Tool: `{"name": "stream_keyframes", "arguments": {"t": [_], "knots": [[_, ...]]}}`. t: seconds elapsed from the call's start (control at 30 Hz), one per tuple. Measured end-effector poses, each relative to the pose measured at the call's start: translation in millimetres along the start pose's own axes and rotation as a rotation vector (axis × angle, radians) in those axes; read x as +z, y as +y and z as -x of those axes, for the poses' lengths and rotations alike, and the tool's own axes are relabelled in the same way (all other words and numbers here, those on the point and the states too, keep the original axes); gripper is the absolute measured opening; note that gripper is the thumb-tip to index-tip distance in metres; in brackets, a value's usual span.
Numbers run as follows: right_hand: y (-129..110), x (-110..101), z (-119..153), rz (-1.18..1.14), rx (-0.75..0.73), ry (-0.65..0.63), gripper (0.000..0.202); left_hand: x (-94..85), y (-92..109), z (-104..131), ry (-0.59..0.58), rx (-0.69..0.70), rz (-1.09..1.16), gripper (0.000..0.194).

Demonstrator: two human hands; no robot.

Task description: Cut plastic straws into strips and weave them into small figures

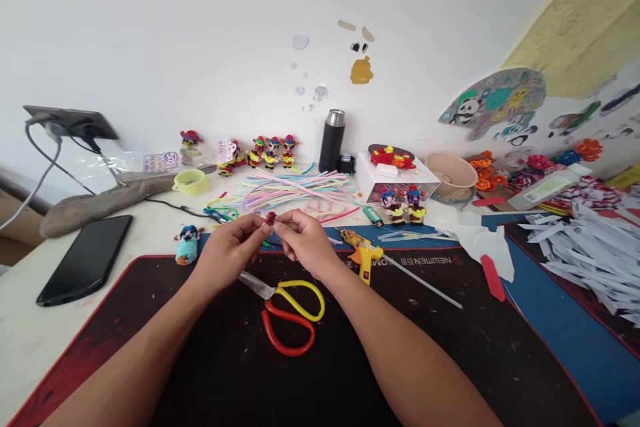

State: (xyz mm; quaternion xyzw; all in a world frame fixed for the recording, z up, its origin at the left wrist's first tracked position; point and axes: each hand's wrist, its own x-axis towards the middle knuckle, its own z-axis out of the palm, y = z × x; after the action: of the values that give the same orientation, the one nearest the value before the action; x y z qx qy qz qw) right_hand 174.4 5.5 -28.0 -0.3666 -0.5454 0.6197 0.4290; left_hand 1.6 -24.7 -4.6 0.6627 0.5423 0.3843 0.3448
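Note:
Between my two hands is a small dark red fuzzy piece (270,217), which looks like coiled pipe cleaner. My left hand (231,247) pinches it from the left with thumb and forefinger. From the other side, the fingertips of my right hand (305,243) are closed on it too. Scissors (273,293) with one yellow and one red handle lie under my wrists, their blade tips hidden by my left hand. A yellow glue gun (367,260) with a glue stick in its back rests right of my right hand. A blue fuzzy figure (187,247) stands left of my left hand.
Pastel pipe cleaners (295,187) lie in a heap behind my hands. Several finished figures (273,152) stand by the wall, near a black thermos (332,141). A phone (85,260) lies left; a white box (395,177), a bowl (453,172) and paper strips (595,253) are right.

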Motion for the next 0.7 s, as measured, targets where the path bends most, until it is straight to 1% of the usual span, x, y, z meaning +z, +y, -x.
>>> {"name": "stream_keyframes", "arguments": {"t": [0.2,0.37,0.47,0.6,0.7], "knots": [[-5.8,1.8,3.4,0.031,-0.016,-0.004,0.023,0.9,3.5,0.3,0.002,0.026,-0.030,0.040],[-8.5,2.4,4.7,0.033,-0.003,-0.008,0.020,3.3,3.9,1.4,0.083,0.110,-0.179,0.040],[-9.6,2.5,5.2,0.039,0.002,-0.007,0.020,3.6,3.3,2.0,0.100,0.142,-0.246,0.039],[-9.9,2.7,5.7,0.038,0.007,-0.009,0.021,3.2,3.9,2.5,0.104,0.155,-0.265,0.038],[-9.0,2.5,5.6,0.033,0.005,-0.011,0.021,2.8,4.4,2.1,0.099,0.143,-0.228,0.038]]}}
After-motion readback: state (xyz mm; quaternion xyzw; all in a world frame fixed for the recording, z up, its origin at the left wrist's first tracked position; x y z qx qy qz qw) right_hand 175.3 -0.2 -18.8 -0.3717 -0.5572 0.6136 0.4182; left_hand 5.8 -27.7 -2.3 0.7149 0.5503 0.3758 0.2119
